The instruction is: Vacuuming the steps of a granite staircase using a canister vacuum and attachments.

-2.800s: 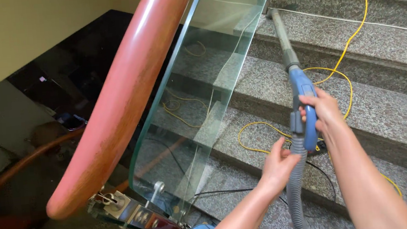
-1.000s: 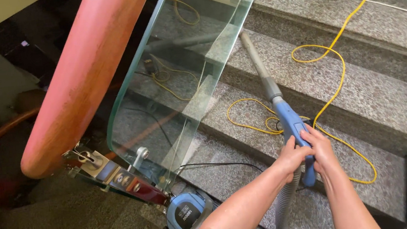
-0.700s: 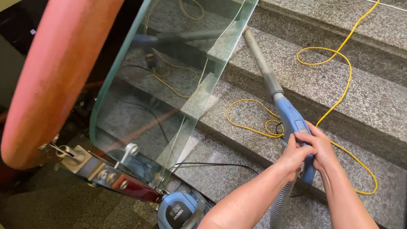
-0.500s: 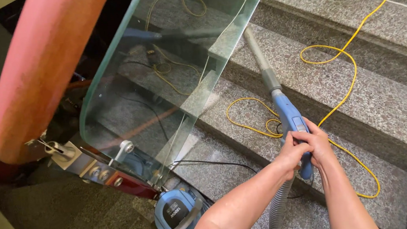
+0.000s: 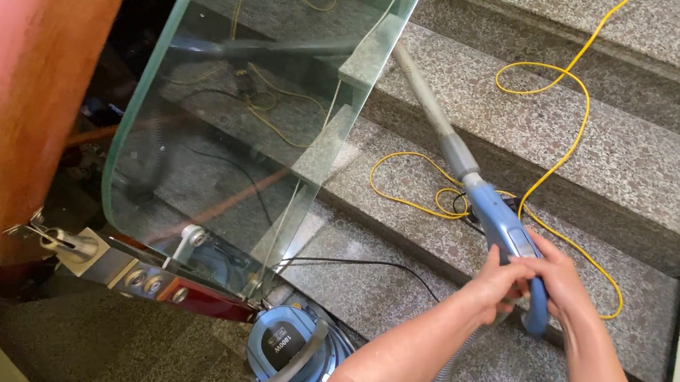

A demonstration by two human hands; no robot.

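1. Both hands sit together on the blue vacuum handle (image 5: 515, 259), low and right of centre in the view from the person's head.
2. The left hand (image 5: 495, 287) comes in from below, its grip closed around the handle from the near side, fingers curled over it.
3. The right hand (image 5: 559, 284) lies just beside it, touching it, with its grip also wrapped shut on the handle; the lower curved end of the handle pokes out beneath the two.
4. From the handle a grey wand (image 5: 430, 106) slants up and to the left across the granite steps (image 5: 646, 178); its far end passes behind the glass edge, so the nozzle cannot be made out.
5. A ribbed grey hose (image 5: 454, 360) drops from the handle towards the bottom of the frame, between the two forearms.
6. The blue canister vacuum (image 5: 292, 359) stands on the lower landing, at the foot of the glass panel (image 5: 250, 125), well apart from the hands.
7. A yellow cord (image 5: 569, 152) loops loosely over two steps, running under and just beside the handle, then off towards the top right corner.
8. A thin black cable (image 5: 364, 263) lies on the step near the canister.
9. A thick reddish wooden handrail (image 5: 10, 131) tops the glass panel at the left, held by metal brackets (image 5: 71, 242).
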